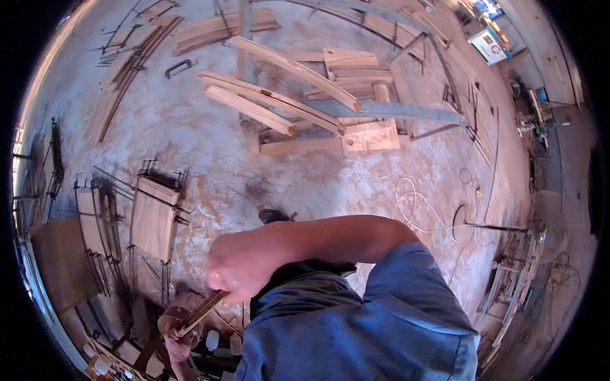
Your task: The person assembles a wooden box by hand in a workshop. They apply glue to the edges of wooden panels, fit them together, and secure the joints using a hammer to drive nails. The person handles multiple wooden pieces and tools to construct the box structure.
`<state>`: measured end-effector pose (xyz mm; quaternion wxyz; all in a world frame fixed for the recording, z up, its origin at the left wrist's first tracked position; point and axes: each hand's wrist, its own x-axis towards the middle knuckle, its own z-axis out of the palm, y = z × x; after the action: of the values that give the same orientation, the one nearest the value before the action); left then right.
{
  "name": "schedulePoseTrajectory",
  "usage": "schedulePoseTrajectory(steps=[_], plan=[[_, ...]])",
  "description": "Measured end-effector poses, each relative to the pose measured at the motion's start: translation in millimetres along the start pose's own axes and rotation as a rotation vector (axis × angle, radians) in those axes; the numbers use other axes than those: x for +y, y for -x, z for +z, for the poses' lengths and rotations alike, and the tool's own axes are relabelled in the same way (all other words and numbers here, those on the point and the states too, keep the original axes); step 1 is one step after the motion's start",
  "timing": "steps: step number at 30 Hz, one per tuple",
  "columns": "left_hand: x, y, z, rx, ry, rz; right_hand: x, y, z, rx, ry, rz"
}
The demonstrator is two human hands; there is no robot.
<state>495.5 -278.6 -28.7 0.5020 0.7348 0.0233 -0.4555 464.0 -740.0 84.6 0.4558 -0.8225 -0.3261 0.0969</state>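
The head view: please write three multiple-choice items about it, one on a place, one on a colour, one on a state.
1. Where do the long wooden planks lie?
A. On the concrete floor ahead
B. On a shelf
C. In a cart

2. What colour is the person's shirt?
A. Red
B. Blue
C. White

3. How is the right hand?
A. Flat open
B. Closed on a thin wooden strip
C. Hidden

Answers: 1 A, the planks lie crossed over a grey beam on the floor. 2 B, the sleeve is blue. 3 B, the fingers wrap the wooden strip, with the left hand at its lower end.
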Motion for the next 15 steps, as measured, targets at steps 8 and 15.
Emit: schedulePoseTrajectory(steps=[8, 15], plan=[[5, 35, 44, 0.196, -0.376, 0.311, 22, 29, -11, 0.023, -0.011, 0.199], [28, 32, 91, 0.374, -0.286, 0.366, 69, 80, 15, 0.492, 0.194, 0.400]])
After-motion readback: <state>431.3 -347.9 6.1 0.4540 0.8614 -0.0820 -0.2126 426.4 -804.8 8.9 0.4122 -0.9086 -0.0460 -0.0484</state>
